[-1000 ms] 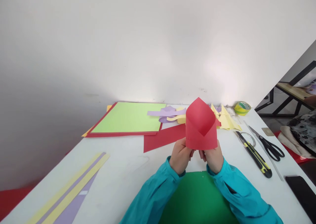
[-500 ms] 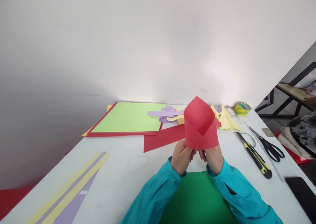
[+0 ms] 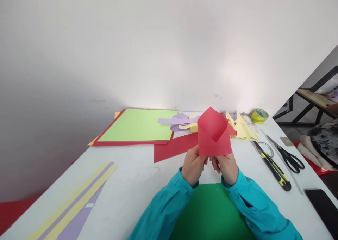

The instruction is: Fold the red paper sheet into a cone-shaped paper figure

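Between my two hands I hold up a piece of red paper [image 3: 214, 146], bent over with a pointed tip at the top and a V-shaped opening in its front. My left hand [image 3: 193, 165] is closed on its lower left edge, and my right hand [image 3: 227, 166] on its lower right edge. Some fingertips are tucked under the paper and hidden. Below my wrists lies a green mat [image 3: 213, 211]. Behind the held piece, a flat red paper strip [image 3: 174, 147] rests on the table, partly covered.
Light green sheets [image 3: 142, 125] lie stacked at the back left. Purple and yellow paper strips [image 3: 81, 201] are at the front left. Folded yellow paper [image 3: 242, 129], tape [image 3: 259, 116], a utility knife [image 3: 273, 167], scissors [image 3: 289, 158] and a black phone-like slab [image 3: 322, 210] sit on the right.
The red paper has flattened, its rounded sides drawn in and its opening narrower. Its tip sits slightly lower, and my hands have shifted only a little.
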A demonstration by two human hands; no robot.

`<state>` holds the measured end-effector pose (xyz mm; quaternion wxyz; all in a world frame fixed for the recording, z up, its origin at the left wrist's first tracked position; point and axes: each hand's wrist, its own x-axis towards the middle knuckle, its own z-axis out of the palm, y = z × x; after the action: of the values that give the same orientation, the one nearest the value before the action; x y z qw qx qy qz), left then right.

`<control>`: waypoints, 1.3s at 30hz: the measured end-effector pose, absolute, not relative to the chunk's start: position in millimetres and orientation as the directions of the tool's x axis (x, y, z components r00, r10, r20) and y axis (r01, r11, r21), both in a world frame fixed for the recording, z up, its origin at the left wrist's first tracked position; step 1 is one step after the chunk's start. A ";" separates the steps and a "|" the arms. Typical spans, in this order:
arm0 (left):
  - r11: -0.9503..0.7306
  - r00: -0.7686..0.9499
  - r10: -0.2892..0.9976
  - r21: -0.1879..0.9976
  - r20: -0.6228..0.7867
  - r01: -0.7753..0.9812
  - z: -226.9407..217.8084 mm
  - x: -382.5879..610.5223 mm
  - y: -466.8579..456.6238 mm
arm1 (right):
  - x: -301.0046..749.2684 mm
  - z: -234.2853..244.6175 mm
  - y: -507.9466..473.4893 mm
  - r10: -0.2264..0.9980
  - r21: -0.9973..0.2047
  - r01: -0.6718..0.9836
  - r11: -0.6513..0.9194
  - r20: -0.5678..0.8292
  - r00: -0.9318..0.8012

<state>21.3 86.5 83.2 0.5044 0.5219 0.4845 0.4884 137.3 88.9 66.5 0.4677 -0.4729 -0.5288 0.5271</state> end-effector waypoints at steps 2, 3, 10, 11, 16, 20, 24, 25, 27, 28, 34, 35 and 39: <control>-0.021 0.063 0.998 1.000 0.020 0.013 83.5 21.0 86.5 | 137.0 66.8 89.2 0.993 -1.000 0.010 -0.007 -0.008 -0.115; -0.021 0.063 0.998 1.000 0.020 0.012 83.5 21.1 86.5 | 136.9 67.2 89.1 0.993 -1.000 0.011 -0.008 -0.009 -0.115; -0.016 0.039 0.999 1.000 0.015 0.015 80.6 22.5 87.3 | 137.3 72.1 86.8 0.997 -0.999 0.029 0.013 0.011 -0.076; -0.014 0.037 0.999 1.000 0.014 0.016 80.3 22.4 87.4 | 137.4 72.5 86.8 0.997 -0.999 0.033 0.017 0.014 -0.071; 0.007 0.026 1.000 1.000 -0.007 0.017 79.3 21.9 87.4 | 136.2 71.7 86.9 0.998 -0.999 0.037 0.004 0.002 -0.061; 0.033 0.027 0.999 0.999 -0.034 0.022 77.3 23.0 87.9 | 135.3 71.1 87.6 0.998 -0.999 0.032 -0.038 -0.039 -0.044; 0.028 -0.013 1.000 0.999 -0.028 0.039 75.2 23.6 88.4 | 134.5 70.7 88.0 0.996 -0.997 0.025 -0.076 -0.077 -0.041; 0.025 -0.018 1.000 0.999 -0.024 0.046 74.9 23.5 88.5 | 134.2 70.7 87.9 0.996 -0.997 0.026 -0.076 -0.077 -0.043; 0.017 -0.020 1.000 0.998 -0.016 0.061 74.2 23.7 88.4 | 133.7 71.2 87.4 0.997 -0.997 0.030 -0.068 -0.069 -0.046; 0.013 -0.021 1.000 0.998 -0.012 0.069 73.8 24.0 88.4 | 133.5 71.5 87.2 0.997 -0.998 0.033 -0.061 -0.063 -0.047; -0.010 -0.040 0.999 0.996 0.014 0.094 71.2 27.3 88.0 | 134.6 70.8 87.4 0.999 -0.999 0.031 -0.032 -0.033 -0.028; -0.015 -0.046 0.999 0.995 0.020 0.095 71.1 27.3 87.7 | 135.2 70.4 87.5 0.999 -0.999 0.027 -0.031 -0.032 -0.023; -0.036 -0.102 0.994 0.995 0.046 0.098 72.4 24.1 87.1 | 137.5 70.8 86.3 1.000 -1.000 0.009 -0.005 -0.006 -0.006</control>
<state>24.1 87.1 72.4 0.4385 0.5069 0.5383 0.5108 137.5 86.3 70.8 0.4950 -0.5021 -0.5022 0.5007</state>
